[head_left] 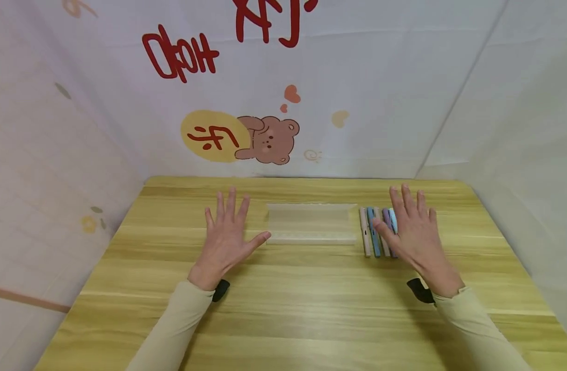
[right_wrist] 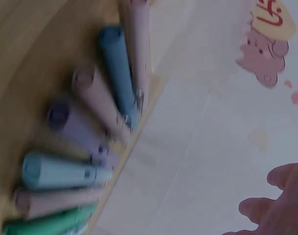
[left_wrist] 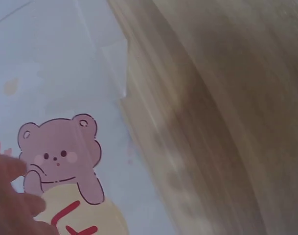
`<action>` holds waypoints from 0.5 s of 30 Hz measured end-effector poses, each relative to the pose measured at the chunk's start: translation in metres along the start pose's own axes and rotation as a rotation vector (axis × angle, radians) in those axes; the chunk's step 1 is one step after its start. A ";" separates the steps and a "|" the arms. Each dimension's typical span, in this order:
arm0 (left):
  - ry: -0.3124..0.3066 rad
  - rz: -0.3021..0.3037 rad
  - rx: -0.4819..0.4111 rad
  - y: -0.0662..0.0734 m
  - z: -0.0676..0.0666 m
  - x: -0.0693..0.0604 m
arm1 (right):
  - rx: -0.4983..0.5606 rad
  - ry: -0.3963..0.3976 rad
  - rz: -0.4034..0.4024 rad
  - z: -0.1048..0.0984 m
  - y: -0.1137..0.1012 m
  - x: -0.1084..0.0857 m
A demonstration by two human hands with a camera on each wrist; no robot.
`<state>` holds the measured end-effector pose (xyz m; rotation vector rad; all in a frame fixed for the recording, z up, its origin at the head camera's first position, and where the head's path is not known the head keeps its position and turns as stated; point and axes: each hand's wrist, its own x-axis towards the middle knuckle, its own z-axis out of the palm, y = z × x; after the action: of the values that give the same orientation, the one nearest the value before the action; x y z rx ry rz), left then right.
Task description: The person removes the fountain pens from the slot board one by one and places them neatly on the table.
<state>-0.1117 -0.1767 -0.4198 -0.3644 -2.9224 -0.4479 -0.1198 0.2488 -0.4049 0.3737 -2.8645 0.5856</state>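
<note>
In the head view my left hand (head_left: 224, 241) hovers over the table with its fingers spread, its thumb beside the left end of a translucent plastic tray (head_left: 311, 219). One clear corner of that tray shows in the left wrist view, with fingertips (left_wrist: 21, 205) at the lower left. My right hand (head_left: 418, 239), also spread and holding nothing, is above a row of capped pens and partly covers them. The right wrist view shows several pens side by side: a blue pen (right_wrist: 118, 68), a purple pen (right_wrist: 80, 129), a light blue pen (right_wrist: 60, 171), a green pen (right_wrist: 51, 223) and pinkish ones.
The wood-grain table (head_left: 302, 309) meets a white wall cloth (head_left: 381, 67) at its back edge, printed with a bear (head_left: 269, 141), hearts and red characters. Pale cloth hangs at both sides too. A black band (head_left: 220, 291) shows at the left wrist.
</note>
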 end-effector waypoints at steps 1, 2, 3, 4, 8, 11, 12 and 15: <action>-0.019 -0.011 0.007 0.000 0.002 0.000 | -0.011 -0.019 -0.005 0.005 -0.004 0.001; -0.039 -0.022 0.014 0.000 0.004 0.000 | -0.024 -0.037 -0.011 0.009 -0.008 0.002; -0.057 -0.032 0.017 -0.001 0.005 0.000 | -0.036 -0.057 -0.014 0.014 -0.011 0.003; -0.075 -0.041 0.020 -0.001 0.007 -0.001 | -0.043 -0.078 -0.012 0.018 -0.014 0.005; -0.113 -0.064 0.031 -0.004 0.011 -0.003 | -0.045 -0.171 0.025 0.030 -0.020 0.012; -0.134 -0.074 0.038 -0.006 0.012 -0.004 | -0.041 -0.204 0.044 0.035 -0.021 0.017; -0.145 -0.078 0.038 -0.006 0.012 -0.005 | -0.039 -0.211 0.046 0.036 -0.021 0.017; -0.166 -0.082 0.035 -0.006 0.013 -0.005 | -0.039 -0.218 0.044 0.037 -0.020 0.017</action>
<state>-0.1098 -0.1796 -0.4343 -0.2902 -3.1116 -0.3942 -0.1357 0.2123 -0.4272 0.3914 -3.0945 0.5251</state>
